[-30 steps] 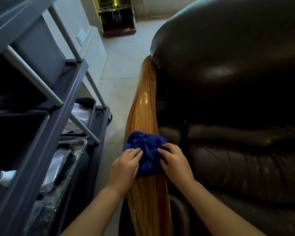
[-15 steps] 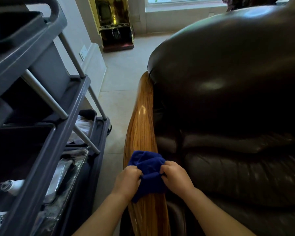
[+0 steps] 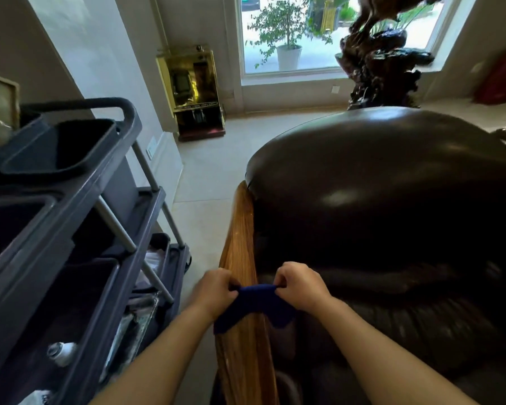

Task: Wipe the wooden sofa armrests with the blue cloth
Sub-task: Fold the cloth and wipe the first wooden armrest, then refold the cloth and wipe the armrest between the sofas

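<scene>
The glossy wooden armrest runs away from me along the left side of a dark brown leather sofa. The blue cloth is stretched across the armrest near its middle, with its ends hanging down on both sides. My left hand pinches the cloth's left end and my right hand pinches its right end. Both hands sit just above the wood.
A grey cleaning cart with bins and shelves stands close on the left, with a narrow strip of tiled floor between it and the sofa. A brass cabinet, a window and a dark carved sculpture lie beyond.
My hands went from lying flat on the cloth to gripping its two ends and pulling it taut across the armrest. My view has tilted up towards the window.
</scene>
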The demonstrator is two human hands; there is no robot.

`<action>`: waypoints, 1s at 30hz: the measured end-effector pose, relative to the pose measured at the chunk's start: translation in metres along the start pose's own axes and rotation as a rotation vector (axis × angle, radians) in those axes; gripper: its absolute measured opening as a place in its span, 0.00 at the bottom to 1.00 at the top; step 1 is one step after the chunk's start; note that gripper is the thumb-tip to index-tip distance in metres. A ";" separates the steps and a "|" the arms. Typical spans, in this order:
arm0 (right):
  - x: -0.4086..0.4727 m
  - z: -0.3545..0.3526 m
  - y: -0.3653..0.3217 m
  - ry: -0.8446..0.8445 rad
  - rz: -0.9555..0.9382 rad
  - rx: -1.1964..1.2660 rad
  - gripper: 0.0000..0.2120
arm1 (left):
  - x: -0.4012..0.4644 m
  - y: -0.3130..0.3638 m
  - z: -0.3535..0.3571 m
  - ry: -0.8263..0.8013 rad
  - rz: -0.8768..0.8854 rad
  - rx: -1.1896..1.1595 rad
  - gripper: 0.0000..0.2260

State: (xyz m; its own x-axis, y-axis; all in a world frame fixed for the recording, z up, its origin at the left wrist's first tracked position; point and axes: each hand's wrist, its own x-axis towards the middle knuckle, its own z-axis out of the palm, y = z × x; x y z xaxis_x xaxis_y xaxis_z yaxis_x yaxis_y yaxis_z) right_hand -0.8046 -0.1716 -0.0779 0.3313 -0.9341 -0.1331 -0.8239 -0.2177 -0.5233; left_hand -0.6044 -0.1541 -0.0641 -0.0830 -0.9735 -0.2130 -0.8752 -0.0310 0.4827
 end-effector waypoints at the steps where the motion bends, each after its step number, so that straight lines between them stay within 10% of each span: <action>1: -0.004 -0.016 -0.006 0.016 0.005 0.009 0.06 | -0.003 0.011 -0.013 0.011 0.020 -0.004 0.08; 16: -0.145 -0.258 -0.047 0.363 0.074 0.084 0.04 | -0.083 0.227 -0.164 0.057 0.382 -0.101 0.07; 30: -0.340 -0.403 0.095 0.516 0.096 0.021 0.02 | -0.145 0.476 -0.084 0.039 0.579 -0.067 0.05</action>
State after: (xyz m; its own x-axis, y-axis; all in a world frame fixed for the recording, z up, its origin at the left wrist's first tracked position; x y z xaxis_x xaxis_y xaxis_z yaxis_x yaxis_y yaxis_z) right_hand -1.1805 0.0115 0.2568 -0.0192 -0.9687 0.2476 -0.8284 -0.1233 -0.5464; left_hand -0.9693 -0.0464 0.2680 -0.5202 -0.8438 0.1319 -0.6604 0.4954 0.5644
